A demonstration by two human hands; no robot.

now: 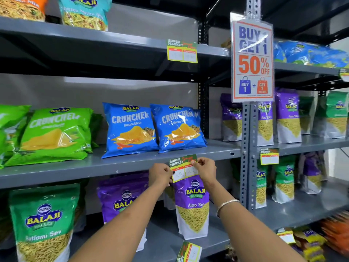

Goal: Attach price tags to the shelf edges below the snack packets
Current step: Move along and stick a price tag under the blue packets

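A yellow-and-green price tag (182, 168) with "40" and "20" written on it lies against the front edge of the grey middle shelf (94, 167), below two blue Crunchex packets (154, 127). My left hand (160, 175) pinches the tag's lower left corner. My right hand (204, 168) pinches its upper right edge. Both hands hold the tag flat on the shelf edge.
Other tags hang on the upper shelf edge (182, 51), on the right rack (269, 156) and on the lower shelf (189, 251). A "Buy 1 Get 1" sign (252, 59) hangs on the upright post. Green and purple snack packets fill the shelves around.
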